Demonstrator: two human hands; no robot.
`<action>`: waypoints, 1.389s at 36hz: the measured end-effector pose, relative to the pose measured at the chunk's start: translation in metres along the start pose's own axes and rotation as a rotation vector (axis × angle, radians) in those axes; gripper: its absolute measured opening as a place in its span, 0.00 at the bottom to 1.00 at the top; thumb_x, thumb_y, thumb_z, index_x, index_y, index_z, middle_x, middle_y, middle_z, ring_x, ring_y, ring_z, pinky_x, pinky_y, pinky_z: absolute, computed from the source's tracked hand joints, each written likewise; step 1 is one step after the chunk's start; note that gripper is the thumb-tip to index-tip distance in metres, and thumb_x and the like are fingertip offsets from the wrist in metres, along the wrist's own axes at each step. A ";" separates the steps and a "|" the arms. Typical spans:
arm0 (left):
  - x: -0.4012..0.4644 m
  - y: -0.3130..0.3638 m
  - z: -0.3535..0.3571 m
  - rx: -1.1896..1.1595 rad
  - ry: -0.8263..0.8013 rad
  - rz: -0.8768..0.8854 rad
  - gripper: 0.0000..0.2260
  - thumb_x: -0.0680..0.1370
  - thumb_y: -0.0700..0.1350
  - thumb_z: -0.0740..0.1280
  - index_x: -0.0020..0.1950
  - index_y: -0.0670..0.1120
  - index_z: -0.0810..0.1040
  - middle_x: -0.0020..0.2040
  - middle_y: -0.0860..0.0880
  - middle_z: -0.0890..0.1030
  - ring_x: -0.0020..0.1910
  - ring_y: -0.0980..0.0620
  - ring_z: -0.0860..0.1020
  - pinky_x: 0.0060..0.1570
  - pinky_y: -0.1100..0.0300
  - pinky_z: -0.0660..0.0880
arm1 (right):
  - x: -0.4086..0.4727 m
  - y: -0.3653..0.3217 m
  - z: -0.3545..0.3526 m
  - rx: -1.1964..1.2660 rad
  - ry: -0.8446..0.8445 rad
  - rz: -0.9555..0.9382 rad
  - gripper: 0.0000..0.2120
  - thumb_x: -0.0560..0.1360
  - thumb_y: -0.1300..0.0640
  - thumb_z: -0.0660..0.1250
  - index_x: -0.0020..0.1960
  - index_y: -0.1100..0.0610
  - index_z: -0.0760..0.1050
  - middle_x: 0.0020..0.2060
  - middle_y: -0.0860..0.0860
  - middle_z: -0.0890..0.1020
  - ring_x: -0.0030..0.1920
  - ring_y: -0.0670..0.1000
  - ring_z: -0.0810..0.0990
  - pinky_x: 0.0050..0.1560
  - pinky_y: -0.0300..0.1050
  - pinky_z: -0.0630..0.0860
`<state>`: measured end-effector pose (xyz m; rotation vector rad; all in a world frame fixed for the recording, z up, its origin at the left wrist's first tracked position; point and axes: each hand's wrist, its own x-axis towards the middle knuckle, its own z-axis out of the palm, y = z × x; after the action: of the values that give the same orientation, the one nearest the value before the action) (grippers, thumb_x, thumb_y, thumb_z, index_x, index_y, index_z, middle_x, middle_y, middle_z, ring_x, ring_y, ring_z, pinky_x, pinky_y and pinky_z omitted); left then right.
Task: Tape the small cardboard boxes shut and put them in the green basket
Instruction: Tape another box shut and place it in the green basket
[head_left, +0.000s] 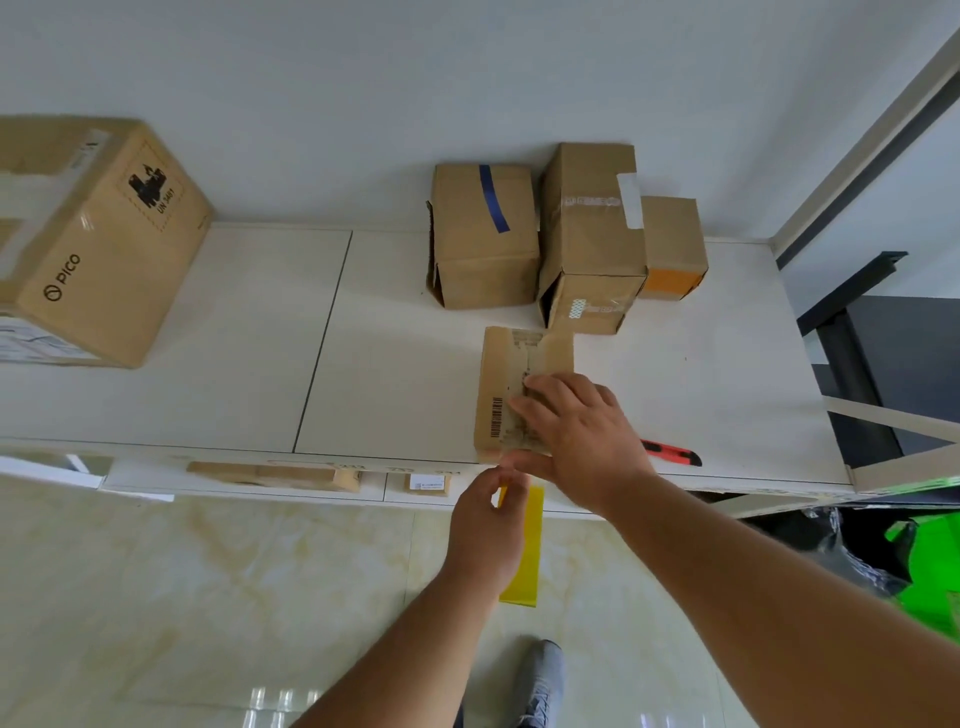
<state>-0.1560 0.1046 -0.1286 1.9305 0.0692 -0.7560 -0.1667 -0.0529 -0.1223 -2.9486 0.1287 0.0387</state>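
Nearest, a grey shoe stands on the tiled floor. The left arm reaches up from below; the left hand has its fingers curled, pinching the top of a yellow tape strip that hangs down just below the table edge. The right arm comes in from the lower right, and the right hand lies palm down with fingers spread flat, pressing the flaps of a small box at the near edge of the table. A red cutter lies just right of that hand. The green basket sits low at far right. Farther back, three boxes stand together against the wall, and a large box stands far left.
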 end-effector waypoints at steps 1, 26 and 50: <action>0.000 -0.001 -0.001 0.017 -0.011 -0.001 0.07 0.81 0.49 0.66 0.47 0.53 0.82 0.49 0.64 0.81 0.49 0.64 0.77 0.53 0.64 0.70 | 0.000 -0.001 0.003 -0.015 0.011 0.012 0.32 0.72 0.31 0.66 0.68 0.49 0.75 0.66 0.50 0.76 0.67 0.57 0.72 0.63 0.58 0.75; -0.087 0.062 -0.088 -0.233 0.046 0.054 0.06 0.80 0.53 0.69 0.53 0.58 0.85 0.53 0.61 0.84 0.57 0.59 0.81 0.64 0.51 0.76 | -0.047 -0.056 -0.069 0.336 0.149 0.280 0.21 0.81 0.44 0.65 0.70 0.51 0.72 0.68 0.48 0.75 0.69 0.52 0.72 0.71 0.51 0.71; -0.169 0.175 -0.183 -0.030 -0.215 0.697 0.04 0.77 0.46 0.73 0.50 0.52 0.87 0.45 0.57 0.87 0.48 0.59 0.84 0.49 0.65 0.78 | -0.121 -0.207 -0.223 1.446 0.255 0.502 0.22 0.71 0.40 0.71 0.64 0.33 0.74 0.36 0.54 0.76 0.39 0.53 0.76 0.44 0.51 0.74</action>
<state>-0.1413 0.2196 0.1531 1.6665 -0.6851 -0.4723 -0.2653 0.1172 0.1400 -1.4199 0.6117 -0.2491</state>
